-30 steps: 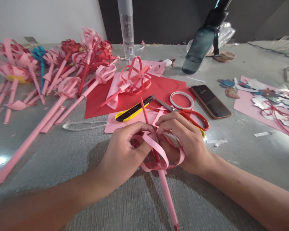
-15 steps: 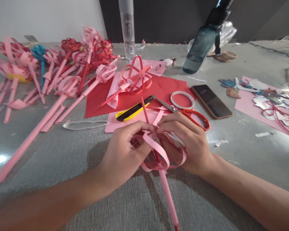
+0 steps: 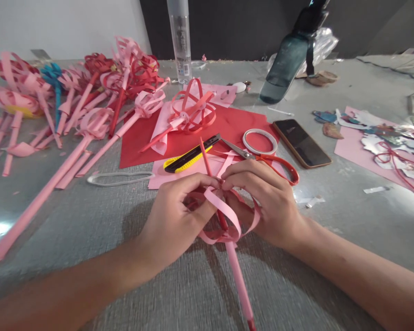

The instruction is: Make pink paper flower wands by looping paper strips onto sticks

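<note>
Both of my hands pinch a paper flower (image 3: 227,209) near its top, at the centre of the view. Its pink strips loop outward around a thin red stick, whose pointed end rises past my fingers. A rolled pink paper stem (image 3: 239,280) runs down toward me from the loops. My left hand (image 3: 181,216) grips from the left, thumb and forefinger together. My right hand (image 3: 267,200) closes on the strips from the right, fingertips meeting those of the left. Just what lies between the fingertips is hidden.
Beyond my hands lie a yellow-and-black cutter (image 3: 191,155), orange-handled scissors (image 3: 279,168), a tape roll (image 3: 260,141) and a phone (image 3: 301,143), partly over red paper (image 3: 138,147). Finished-looking paper flowers (image 3: 124,78) pile up at left. Bottles (image 3: 285,64) stand at the back; paper scraps (image 3: 353,138) lie right.
Almost nothing differs. The view has shifted slightly, and both hands keep their pinch on the paper flower's strips.
</note>
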A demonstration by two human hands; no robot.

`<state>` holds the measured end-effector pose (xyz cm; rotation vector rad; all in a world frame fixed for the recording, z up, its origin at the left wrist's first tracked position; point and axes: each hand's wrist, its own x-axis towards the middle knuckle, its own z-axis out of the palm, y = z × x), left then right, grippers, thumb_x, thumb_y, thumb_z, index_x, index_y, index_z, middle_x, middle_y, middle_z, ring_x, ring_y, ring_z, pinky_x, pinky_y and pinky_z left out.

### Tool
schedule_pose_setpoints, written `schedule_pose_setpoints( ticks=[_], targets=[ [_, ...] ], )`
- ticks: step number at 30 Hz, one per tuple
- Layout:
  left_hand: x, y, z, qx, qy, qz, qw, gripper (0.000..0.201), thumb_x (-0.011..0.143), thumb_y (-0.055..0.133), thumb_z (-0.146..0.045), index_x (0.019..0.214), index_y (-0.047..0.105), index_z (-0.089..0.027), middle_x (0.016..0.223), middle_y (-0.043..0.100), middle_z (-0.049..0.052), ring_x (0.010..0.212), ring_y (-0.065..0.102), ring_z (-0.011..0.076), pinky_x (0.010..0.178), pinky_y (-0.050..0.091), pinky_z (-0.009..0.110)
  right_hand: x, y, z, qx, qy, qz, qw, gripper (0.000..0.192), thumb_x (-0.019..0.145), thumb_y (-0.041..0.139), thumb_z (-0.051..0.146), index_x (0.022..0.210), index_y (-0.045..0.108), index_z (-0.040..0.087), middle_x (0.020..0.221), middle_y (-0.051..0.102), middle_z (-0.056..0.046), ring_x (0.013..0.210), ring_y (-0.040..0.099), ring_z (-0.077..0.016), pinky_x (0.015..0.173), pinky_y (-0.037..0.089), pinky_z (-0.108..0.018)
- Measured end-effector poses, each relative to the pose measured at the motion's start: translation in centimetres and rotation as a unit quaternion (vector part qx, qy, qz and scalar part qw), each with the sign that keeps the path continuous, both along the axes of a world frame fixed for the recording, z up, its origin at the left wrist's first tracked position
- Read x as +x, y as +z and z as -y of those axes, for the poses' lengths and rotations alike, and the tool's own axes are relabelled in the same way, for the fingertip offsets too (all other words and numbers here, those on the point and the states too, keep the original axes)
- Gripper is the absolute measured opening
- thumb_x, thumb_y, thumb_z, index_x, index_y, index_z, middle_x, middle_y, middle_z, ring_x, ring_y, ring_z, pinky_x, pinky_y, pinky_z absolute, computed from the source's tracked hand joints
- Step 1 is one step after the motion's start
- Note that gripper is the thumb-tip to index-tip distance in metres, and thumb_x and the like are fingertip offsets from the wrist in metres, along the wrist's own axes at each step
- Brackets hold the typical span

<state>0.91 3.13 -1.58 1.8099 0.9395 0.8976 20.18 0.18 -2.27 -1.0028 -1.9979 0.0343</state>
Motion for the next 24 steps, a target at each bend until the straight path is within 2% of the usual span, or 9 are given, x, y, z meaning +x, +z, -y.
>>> schedule_pose_setpoints(
  ticks=[9, 17, 24],
  targets=[
    [-0.04, 0.00, 0.01, 0.028, 0.006, -0.017, 0.999, 0.013, 0.090, 0.068, -0.019, 0.099, 0.077, -0.023, 0.085, 0.075, -0.003, 0.072, 0.068, 0.0093, 0.062, 0.054, 0.016, 0.22, -0.06, 0.01, -0.001, 0.001, 0.023, 1.000, 0.008, 0.095, 0.061, 0.010, 0.095, 0.062, 0.018, 0.104, 0.072, -0.008, 0.086, 0.066, -0.0191, 0.076, 0.049, -0.037],
    [-0.02, -0.07, 0.15, 0.020, 0.000, 0.003, 1.000, 0.012, 0.090, 0.070, -0.019, 0.099, 0.076, -0.023, 0.086, 0.074, -0.004, 0.073, 0.067, 0.0079, 0.064, 0.053, 0.015, 0.09, -0.16, -0.05, -0.001, 0.002, 0.014, 1.000, 0.018, 0.088, 0.060, 0.002, 0.094, 0.059, 0.019, 0.102, 0.070, -0.007, 0.083, 0.064, -0.0181, 0.075, 0.048, -0.037],
    [-0.07, 0.14, 0.45, 0.003, -0.011, 0.017, 1.000, 0.003, 0.093, 0.068, -0.021, 0.093, 0.071, -0.022, 0.080, 0.068, -0.006, 0.068, 0.065, 0.0064, 0.062, 0.052, 0.014, 0.05, -0.11, 0.05, 0.019, 0.004, 0.010, 1.000, 0.018, 0.087, 0.062, 0.002, 0.091, 0.060, 0.019, 0.101, 0.070, -0.006, 0.083, 0.064, -0.0179, 0.076, 0.049, -0.036]
  ],
)
